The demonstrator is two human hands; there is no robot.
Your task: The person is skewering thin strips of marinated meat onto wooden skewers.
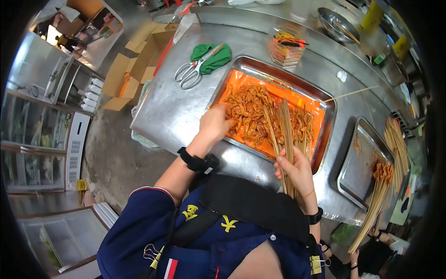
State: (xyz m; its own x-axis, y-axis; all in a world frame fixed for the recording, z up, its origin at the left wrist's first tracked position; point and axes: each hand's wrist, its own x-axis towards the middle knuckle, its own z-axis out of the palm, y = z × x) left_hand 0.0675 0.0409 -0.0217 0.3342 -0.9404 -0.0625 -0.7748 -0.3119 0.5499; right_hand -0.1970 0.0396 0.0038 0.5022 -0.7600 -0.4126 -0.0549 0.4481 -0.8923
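Note:
A deep metal tray (331,135) holds a heap of red-sauced, marinated meat strips (253,109) lying in orange oil. At the heap's left side, my left hand (216,123) has its fingers curled into the meat, closed on some of it; the fingertips are partly hidden by sauce. My right hand (297,171) is wrapped round a bundle of thin wooden skewers (288,135) at the tray's near edge. The skewers' upper ends lie over the meat, and a few stand slightly apart from the bundle.
Scissors (197,67) lie partly on a green cloth (216,58). Behind the tray stands a clear plastic container (287,46). To the right are a shallow tray (360,162) with loaded skewers (371,214) and more bare skewers (396,149). Another person's hand (354,257) is at lower right.

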